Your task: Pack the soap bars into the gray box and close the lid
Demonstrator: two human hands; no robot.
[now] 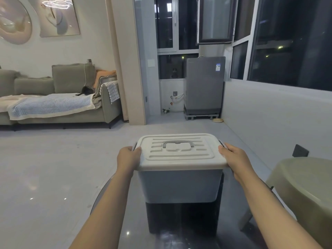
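While the gray box (pixel 180 186) sits on the dark glossy tabletop (pixel 179 238) with its white lid (pixel 181 151) on top, the left hand (pixel 128 159) grips the lid's left end and the right hand (pixel 233 159) grips its right end, thumbs on the rim. No soap bars show; presumably they are inside. The side latches are hidden under the fingers, so I cannot tell whether they are engaged. Uneven pressing could leave one end unseated, or slide the box on the slick top.
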